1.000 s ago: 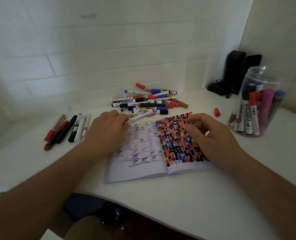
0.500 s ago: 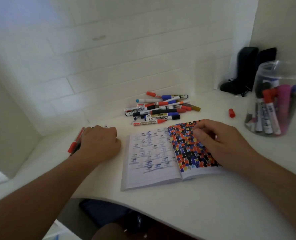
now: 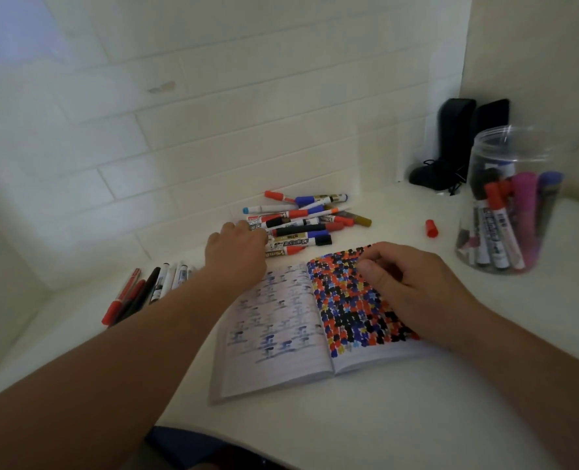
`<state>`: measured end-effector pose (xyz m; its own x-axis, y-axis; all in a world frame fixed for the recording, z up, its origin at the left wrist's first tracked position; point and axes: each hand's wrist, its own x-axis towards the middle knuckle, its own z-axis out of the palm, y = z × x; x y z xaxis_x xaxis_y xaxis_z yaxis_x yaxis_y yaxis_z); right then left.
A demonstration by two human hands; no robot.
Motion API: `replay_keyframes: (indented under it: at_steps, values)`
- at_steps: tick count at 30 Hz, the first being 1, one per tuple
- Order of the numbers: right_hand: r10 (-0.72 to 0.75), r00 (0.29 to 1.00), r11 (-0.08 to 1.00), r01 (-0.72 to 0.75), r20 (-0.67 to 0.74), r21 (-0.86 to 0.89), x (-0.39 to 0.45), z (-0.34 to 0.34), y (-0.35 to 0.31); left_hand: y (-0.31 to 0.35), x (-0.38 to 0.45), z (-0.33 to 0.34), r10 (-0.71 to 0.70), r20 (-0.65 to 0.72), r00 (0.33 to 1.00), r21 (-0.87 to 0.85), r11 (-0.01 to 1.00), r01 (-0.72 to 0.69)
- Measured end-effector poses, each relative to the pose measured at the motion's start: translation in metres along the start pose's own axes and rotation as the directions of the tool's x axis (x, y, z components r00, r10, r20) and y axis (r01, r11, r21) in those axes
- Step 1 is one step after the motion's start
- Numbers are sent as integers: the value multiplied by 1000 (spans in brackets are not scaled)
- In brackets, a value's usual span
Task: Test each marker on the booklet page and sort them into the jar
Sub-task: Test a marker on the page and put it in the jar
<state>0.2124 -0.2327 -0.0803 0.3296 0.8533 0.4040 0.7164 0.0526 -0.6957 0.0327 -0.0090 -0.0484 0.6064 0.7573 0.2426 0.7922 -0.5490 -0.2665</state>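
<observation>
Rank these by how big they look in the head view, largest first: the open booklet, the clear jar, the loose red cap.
1. open booklet
2. clear jar, smaller in the picture, though it sits farther away
3. loose red cap, plainly smallest

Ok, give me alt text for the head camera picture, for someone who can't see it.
A person's left hand reaches into a heap of loose markers while the right hand rests on an open booklet's colour-dotted page. A clear plastic jar holding markers stands to the right on the white desk.

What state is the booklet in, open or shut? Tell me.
Open. The booklet lies flat with two pages spread, and the right hand rests on the page covered in coloured marks.
</observation>
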Motion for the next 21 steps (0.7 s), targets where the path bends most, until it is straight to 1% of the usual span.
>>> replay_keyframes:
  at_steps: [3,8,12,14,17,21]
  values:
    - [-1,1000,1000,1,2,4,1,0,0,-1,5,10,-4,-2,1000,-48,999,4]
    - [-11,1000,1000,10,26,25,2,1,-1,-11,7,20,27,-26,999,-107,994,-30]
    - [-9,999,1000,8,38,12,3,2,-1,-15,8,26,-17,-17,1000,-110,994,15]
    - [-7,999,1000,7,37,9,3,1,-2,-16,8,28,-31,-28,999,-90,996,29]
    - [-6,999,1000,6,36,10,2,1,-3,-20,8,32,-18,-65,998,-9,1000,18]
    - [-4,999,999,5,34,-38,3,1,-6,-14,0,20,21,-172,985,39,999,-14]
